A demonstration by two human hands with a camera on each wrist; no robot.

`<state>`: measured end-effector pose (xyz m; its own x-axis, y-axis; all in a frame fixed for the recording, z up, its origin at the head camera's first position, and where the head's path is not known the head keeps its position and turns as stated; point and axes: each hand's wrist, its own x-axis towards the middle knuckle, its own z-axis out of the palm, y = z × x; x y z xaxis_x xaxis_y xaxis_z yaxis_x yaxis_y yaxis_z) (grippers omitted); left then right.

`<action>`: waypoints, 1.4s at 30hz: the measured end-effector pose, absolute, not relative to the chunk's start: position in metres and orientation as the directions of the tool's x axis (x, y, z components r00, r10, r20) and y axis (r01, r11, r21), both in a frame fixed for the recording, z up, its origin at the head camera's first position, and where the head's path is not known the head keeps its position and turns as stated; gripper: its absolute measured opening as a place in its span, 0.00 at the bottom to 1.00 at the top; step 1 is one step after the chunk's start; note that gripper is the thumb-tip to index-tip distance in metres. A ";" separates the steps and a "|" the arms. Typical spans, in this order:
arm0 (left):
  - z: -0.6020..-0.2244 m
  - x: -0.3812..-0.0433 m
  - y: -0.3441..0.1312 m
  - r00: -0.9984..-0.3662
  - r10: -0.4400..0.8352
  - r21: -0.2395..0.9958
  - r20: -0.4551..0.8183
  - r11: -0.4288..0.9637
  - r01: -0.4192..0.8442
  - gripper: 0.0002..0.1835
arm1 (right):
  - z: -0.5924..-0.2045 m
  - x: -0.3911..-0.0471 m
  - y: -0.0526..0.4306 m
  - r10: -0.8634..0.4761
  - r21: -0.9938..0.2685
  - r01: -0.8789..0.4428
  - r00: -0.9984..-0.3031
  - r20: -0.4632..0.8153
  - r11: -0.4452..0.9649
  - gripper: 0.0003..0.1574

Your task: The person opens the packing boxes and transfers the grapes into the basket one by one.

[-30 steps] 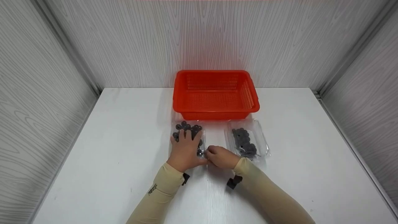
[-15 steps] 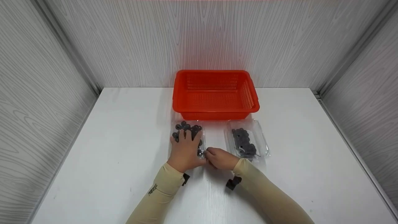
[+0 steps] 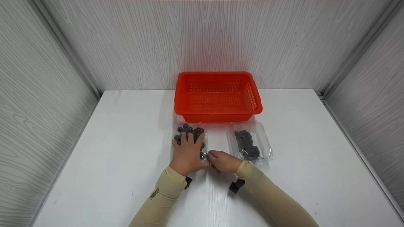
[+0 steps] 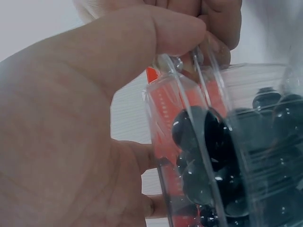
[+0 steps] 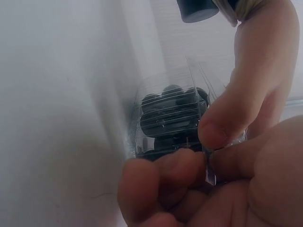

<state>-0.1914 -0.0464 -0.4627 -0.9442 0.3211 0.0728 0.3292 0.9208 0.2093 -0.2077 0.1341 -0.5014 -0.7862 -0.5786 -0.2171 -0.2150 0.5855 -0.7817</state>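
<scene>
A clear plastic clamshell box (image 3: 206, 138) of blueberries (image 3: 198, 130) lies in front of the red basket. My left hand (image 3: 186, 154) spreads over its lid, with straight fingers reaching across it. In the left wrist view the left thumb (image 4: 177, 30) presses at the box's corner edge. My right hand (image 3: 225, 161) meets it at that near right corner. There, the right wrist view shows the thumb (image 5: 220, 132) and curled fingers pinching the rim of clear plastic. The lid covers the blueberries (image 5: 168, 125). My left palm hides the box's middle in the head view.
A second clear clamshell box (image 3: 264, 142) with blueberries (image 3: 247, 145) lies just beyond the right hand. Behind both boxes stands a red slotted basket (image 3: 217, 118). White tabletop (image 3: 126, 142) extends to both sides, bounded by grey wood-grain panels (image 3: 214, 41).
The right hand has shifted slightly toward the near side while staying at the box's corner. The left hand, both boxes and the basket stay in place.
</scene>
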 end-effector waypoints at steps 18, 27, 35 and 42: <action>-0.465 -0.190 -0.046 -0.947 0.314 0.215 0.070 0.922 0.322 0.52 | -0.501 -0.207 0.134 -0.602 -0.794 -0.216 -0.767 -0.222 0.568 0.21; -0.466 -0.192 -0.045 -0.947 0.311 0.209 0.078 0.924 0.321 0.52 | -0.501 -0.207 0.135 -0.602 -0.795 -0.213 -0.766 -0.226 0.569 0.20; -0.466 -0.191 -0.045 -0.948 0.312 0.200 0.069 0.926 0.319 0.52 | -0.502 -0.208 0.135 -0.606 -0.799 -0.217 -0.765 -0.218 0.561 0.21; -0.464 -0.191 -0.046 -0.946 0.316 0.207 0.068 0.923 0.323 0.54 | -0.504 -0.209 0.135 -0.601 -0.799 -0.209 -0.768 -0.223 0.563 0.22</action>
